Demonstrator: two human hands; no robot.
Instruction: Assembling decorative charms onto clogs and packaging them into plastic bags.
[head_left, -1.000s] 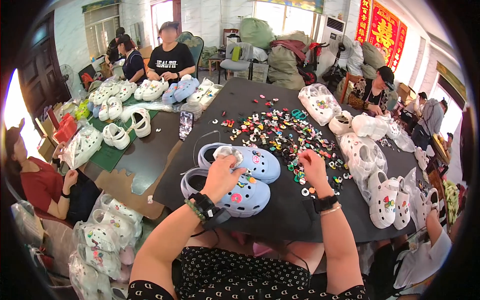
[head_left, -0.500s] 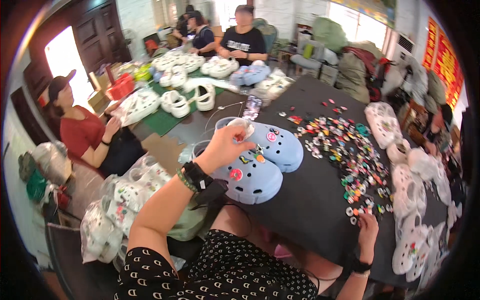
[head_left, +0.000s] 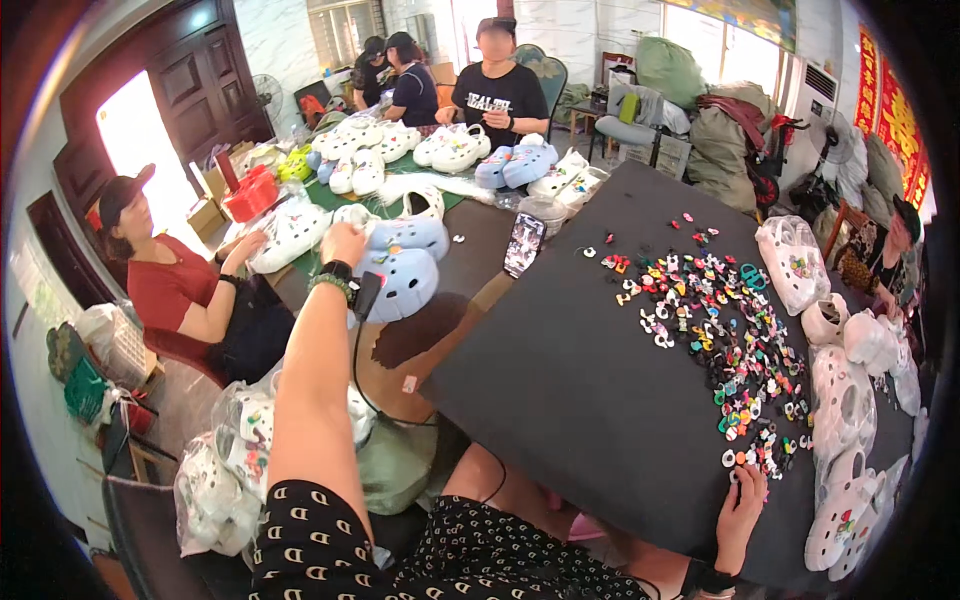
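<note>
My left arm reaches out to the left, and my left hand (head_left: 343, 245) is closed at the heel end of a pair of light blue clogs (head_left: 398, 280). The clogs are off the black table, held side by side with their toes to the right; small charms show on their uppers. My right hand (head_left: 740, 510) rests on the black table near its front edge, fingers slightly bent and apart. Its fingertips touch the near end of a long spread of small colourful shoe charms (head_left: 725, 345). Whether a charm sits under the fingertips is hidden.
Bagged white clogs (head_left: 840, 400) line the right side of the black table (head_left: 560, 340). More bagged clogs (head_left: 225, 490) are piled at lower left. A phone (head_left: 525, 244) stands beyond the table. A person in red (head_left: 185, 285) handles white clogs (head_left: 290, 235) at left.
My left hand has carried the blue clogs away to the left, off the black table. My right hand stays by the charms, its fingers now straighter. The view has shifted slightly.
</note>
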